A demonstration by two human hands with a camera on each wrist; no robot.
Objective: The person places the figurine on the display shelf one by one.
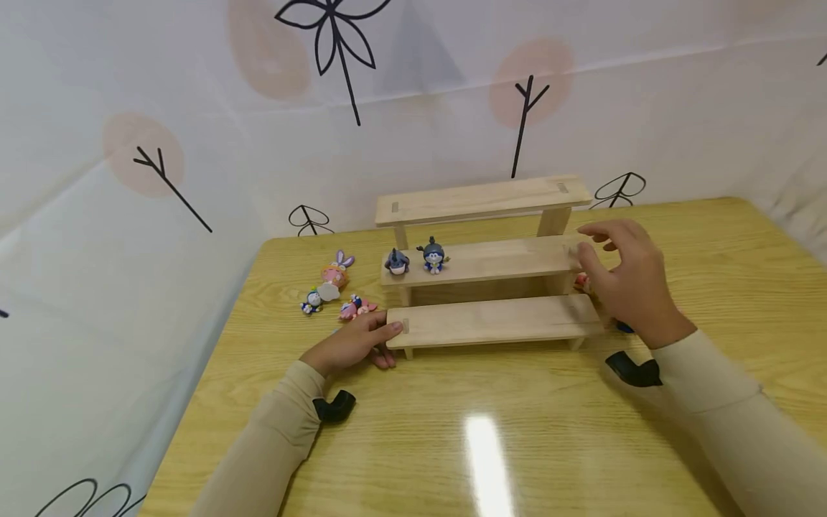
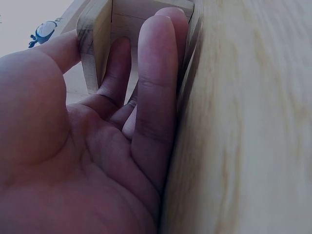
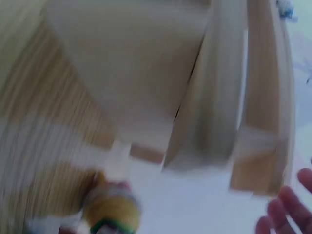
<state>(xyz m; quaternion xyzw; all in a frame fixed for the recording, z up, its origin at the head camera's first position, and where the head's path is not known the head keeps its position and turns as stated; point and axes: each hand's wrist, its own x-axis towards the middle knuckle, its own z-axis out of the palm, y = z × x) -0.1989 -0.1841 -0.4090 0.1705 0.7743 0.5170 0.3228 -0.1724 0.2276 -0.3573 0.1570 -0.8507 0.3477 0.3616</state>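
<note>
At the bottom of the head view, two beige sleeves (image 1: 258,452) reach in from the lower corners over a yellowish wood-grain table (image 1: 400,467), each with a curved black piece (image 1: 334,407) at the wrist. Left of centre, the left hand (image 1: 354,341) grips the near left end of a stepped wooden stand (image 1: 494,321), thumb on top of the lowest tier and fingers underneath. The stand fills the middle and right of centre.

Left of it lie a pink-and-blue figurine (image 1: 357,307), a small blue-and-white figurine (image 1: 313,301) and a pink figurine with purple ears (image 1: 335,275). Right of centre, the right hand (image 1: 629,276) holds nothing, its fingers loosely bent beside the middle tier's right end (whether they touch the wood, I cannot tell). A reddish figurine (image 1: 583,282) shows partly behind that hand; the right wrist view is blurred.

On the middle tier, towards its left end, sit a grey-blue figurine (image 1: 397,263) and a dark-topped blue figurine (image 1: 433,257). Farthest, across the top, hangs a white cloth (image 1: 426,143) with black plant drawings.
</note>
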